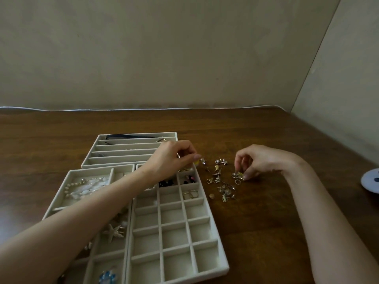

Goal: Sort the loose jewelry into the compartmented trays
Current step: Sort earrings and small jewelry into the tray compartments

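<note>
Head view, one frame.

- Left hand (174, 158): reaches across the grid tray (205, 220) to its far right corner. Fingers curled, thumb and forefinger pinching a small yellow piece (196, 162) just over the tray rim.
- Right hand (259, 160): fingers curled, thumb and forefinger pinching a small earring (238, 175) at the right edge of the pile. I cannot tell whether it is lifted off the worktop (266, 222).
- Loose jewelry (222, 185): scattered on the worktop just right of the grid tray, between my two hands.
- Grid tray: hoop earrings (190, 194) and some black pieces (166, 183) lie in far cells.
- Long-slot tray (123, 153): behind the others, with a dark ribbon (131, 137) in its far slot.
- Wide tray (61, 193): left of the grid tray, touching it. It holds a pearl string (82, 184), a starfish piece (113, 232) and a blue piece (107, 276).
- A white round thing (371, 181) sits at the right edge, cut off.
</note>
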Demonstrator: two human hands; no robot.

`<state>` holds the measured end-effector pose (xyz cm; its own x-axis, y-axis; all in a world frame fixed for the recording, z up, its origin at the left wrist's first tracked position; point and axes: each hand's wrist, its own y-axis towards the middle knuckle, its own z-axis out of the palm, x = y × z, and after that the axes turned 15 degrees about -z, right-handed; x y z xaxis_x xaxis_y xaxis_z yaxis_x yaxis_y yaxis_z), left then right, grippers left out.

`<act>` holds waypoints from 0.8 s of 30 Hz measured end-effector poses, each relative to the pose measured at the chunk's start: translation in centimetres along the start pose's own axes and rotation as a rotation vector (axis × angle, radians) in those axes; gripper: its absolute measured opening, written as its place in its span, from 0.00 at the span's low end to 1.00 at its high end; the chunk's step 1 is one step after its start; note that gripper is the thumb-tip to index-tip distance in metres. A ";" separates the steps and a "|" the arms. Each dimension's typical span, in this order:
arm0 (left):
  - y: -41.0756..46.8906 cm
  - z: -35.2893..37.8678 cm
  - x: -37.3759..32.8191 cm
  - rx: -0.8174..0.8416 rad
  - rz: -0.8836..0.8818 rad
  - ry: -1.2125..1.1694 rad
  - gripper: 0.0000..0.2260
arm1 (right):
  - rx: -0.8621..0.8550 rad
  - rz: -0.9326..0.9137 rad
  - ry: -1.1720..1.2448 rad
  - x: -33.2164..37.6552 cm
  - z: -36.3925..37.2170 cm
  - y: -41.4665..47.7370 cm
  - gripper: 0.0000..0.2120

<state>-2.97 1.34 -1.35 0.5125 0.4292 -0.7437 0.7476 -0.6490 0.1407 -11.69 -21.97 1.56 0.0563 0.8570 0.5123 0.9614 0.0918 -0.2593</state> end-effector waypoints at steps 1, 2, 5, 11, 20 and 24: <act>0.0 0.0 -0.2 0.009 0.010 0.021 0.03 | -0.015 -0.002 -0.003 0.1 0.1 0.1 0.09; 0.0 -0.1 -0.4 0.019 0.018 0.039 0.03 | -0.034 -0.006 -0.006 0.2 0.2 0.2 0.08; 0.0 -1.1 -1.5 0.051 0.015 0.040 0.02 | -0.129 -0.035 0.043 0.4 0.4 0.2 0.06; -1.2 -4.9 -2.4 0.138 -0.039 0.117 0.02 | -0.320 -0.284 0.320 2.7 1.4 0.5 0.04; -5.4 -5.0 1.2 0.153 -0.015 0.282 0.05 | -0.254 -0.601 0.517 7.4 5.5 1.6 0.04; -5.8 -4.3 2.0 0.125 0.071 0.402 0.03 | -0.304 -0.580 0.521 7.1 5.4 1.6 0.04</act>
<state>-4.47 8.68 -0.81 0.7029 0.5754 -0.4181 0.6604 -0.7463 0.0832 -11.15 -13.00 0.40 -0.4245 0.3648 0.8287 0.9027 0.2416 0.3560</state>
